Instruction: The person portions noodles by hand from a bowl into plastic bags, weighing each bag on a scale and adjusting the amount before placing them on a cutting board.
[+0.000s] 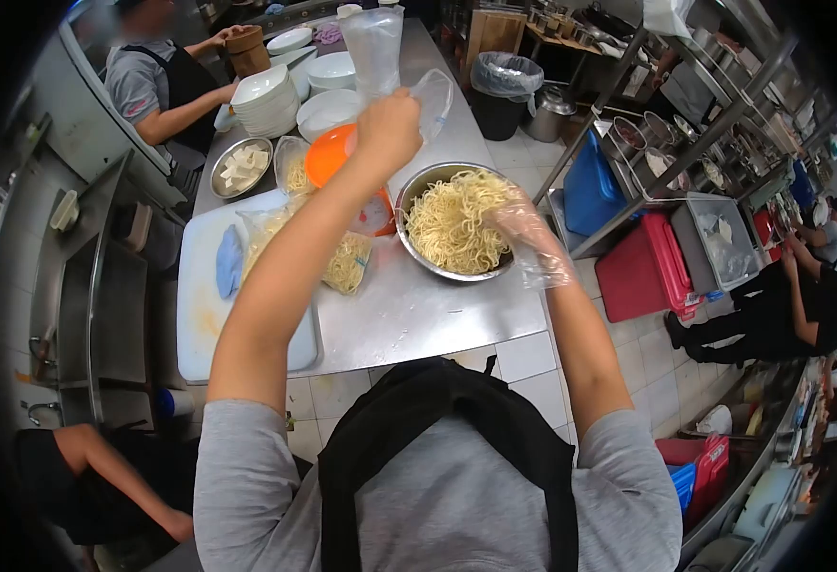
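Observation:
My left hand [388, 132] is closed, raised over the table, with a clear plastic bag [434, 103] bunched in it. Just beyond it stands a tall translucent plastic container [374, 48]. My right hand [525, 229] wears a clear plastic glove and grips noodles in a steel bowl; its fingertips are partly hidden. Yellow noodles [452, 224] heap up inside the steel bowl [456, 275]. Bagged noodles [348, 263] lie left of the bowl, partly behind my left arm. An orange bowl [330, 157] sits beneath my left forearm.
A white cutting board [204, 315] bears a blue cloth [228, 262]. White blocks [244, 168] fill a metal bowl. Stacked white dishes [266, 110] stand near a co-worker [156, 86]. Right of the table are a metal shelf, a blue bin [593, 191] and a red bin [640, 267]. Other people stand nearby.

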The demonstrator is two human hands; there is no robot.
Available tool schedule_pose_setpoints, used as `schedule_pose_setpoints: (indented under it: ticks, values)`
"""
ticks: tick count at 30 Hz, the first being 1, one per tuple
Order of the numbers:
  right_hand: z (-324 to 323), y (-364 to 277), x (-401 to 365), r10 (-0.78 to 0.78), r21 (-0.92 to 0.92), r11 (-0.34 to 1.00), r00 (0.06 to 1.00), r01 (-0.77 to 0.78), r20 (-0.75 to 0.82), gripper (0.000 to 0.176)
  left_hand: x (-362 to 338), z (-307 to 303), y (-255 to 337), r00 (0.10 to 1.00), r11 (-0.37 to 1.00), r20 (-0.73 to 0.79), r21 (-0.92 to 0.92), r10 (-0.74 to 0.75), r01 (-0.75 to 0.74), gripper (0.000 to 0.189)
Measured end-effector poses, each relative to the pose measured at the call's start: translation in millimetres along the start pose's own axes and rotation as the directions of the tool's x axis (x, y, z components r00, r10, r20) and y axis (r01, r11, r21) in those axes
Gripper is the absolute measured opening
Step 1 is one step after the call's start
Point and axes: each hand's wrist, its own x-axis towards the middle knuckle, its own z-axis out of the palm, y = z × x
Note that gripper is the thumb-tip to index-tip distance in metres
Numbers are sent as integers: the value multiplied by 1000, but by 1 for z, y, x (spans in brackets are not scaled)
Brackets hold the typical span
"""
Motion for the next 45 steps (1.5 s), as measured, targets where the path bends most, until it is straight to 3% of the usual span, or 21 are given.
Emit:
schedule_pose_setpoints:
  ticks: [3, 5, 7, 9, 10, 13, 14, 21, 23, 25, 27, 29, 30, 31, 33, 34, 36, 38, 39, 42, 45]
  values:
    - [-15, 23, 8, 88, 256, 963, 996, -81, -16, 33, 7, 32, 11, 996, 993, 57, 97, -72, 66, 45]
    - [-23, 27, 15, 150, -168, 980, 946, -104, 287, 32, -10, 58, 17, 996, 998, 83, 62, 12, -17, 49]
    - [-14, 50, 17, 102, -269, 963, 961, -30, 255, 33, -33, 80, 23, 974, 987, 162, -49, 162, -156, 57]
    - [-9, 58, 12, 3, 357, 926, 952, -119, 307, 31, -49, 87, 23, 947, 968, 212, -123, 241, -219, 60]
    - [-8, 52, 23, 157, 369, 870, 893, -328, 423, 31, -55, 88, 24, 926, 949, 249, -212, 283, -233, 60]
    - [-6, 42, 22, 27, 763, 553, 923, -335, 385, 33, -61, 92, 20, 910, 872, 213, -426, 356, -241, 61]
    - [9, 54, 21, 45, 883, 437, 984, -172, 170, 33, -62, 93, 21, 921, 807, 139, -540, 365, -238, 62]
    - [36, 13, 16, 90, 998, -44, 995, -45, 49, 28, -64, 82, 22, 911, 702, 4, -639, 413, -315, 72]
    - [40, -11, 6, 154, 998, 17, 986, -59, 56, 31, -67, 79, 21, 933, 719, 54, -654, 357, -237, 71]
    - [32, -52, -17, 341, 868, 466, 940, -171, 2, 34, -70, 75, 24, 945, 690, 45, -695, 324, -204, 73]
    - [39, -27, -11, 255, 889, 438, 967, -129, 15, 39, -71, 69, 27, 957, 660, 32, -731, 289, -175, 74]
    - [41, -11, 2, -139, 723, 667, 983, 180, -117, 40, -71, 64, 29, 973, 560, 61, -825, 224, -77, 76]
    - [39, -4, 17, -389, 408, 809, 906, 423, -167, 38, -69, 58, 35, 974, 560, 59, -825, 220, -76, 76]
    - [35, 5, 31, -388, 408, 810, 907, 421, -164, 38, -68, 52, 42, 961, 504, 130, -864, 245, -11, 77]
    - [24, -9, 36, -61, -252, 965, 997, 70, 42, 34, -71, 64, 42, 939, 447, 206, -892, 276, 64, 77]
    - [29, -8, 44, -26, -300, 954, 993, -11, -118, 32, -69, 88, 34, 969, 418, 115, -908, 219, 13, 77]
    - [12, -11, 45, -100, -310, 945, 995, 101, 18, 36, -58, 90, 24, 988, 397, 8, -916, 153, -53, 76]
    - [-9, -39, 15, -222, 3, 975, 971, 223, 83, 42, -51, 65, 17, 875, -69, 480, -873, 62, 483, 74]
    - [-22, -71, -17, -254, 307, 920, 967, 242, -2, 43, -47, 56, 15, 877, -78, 478, -874, 47, 480, 74]
    - [-39, -80, -38, -24, 393, 918, 998, 43, -54, 48, -28, 43, 9, 885, 37, 464, -885, 18, 464, 74]
    - [4, -69, -36, -118, 154, 978, 979, 143, -163, 54, -19, 30, 17, 879, -48, 475, -878, 36, 477, 76]
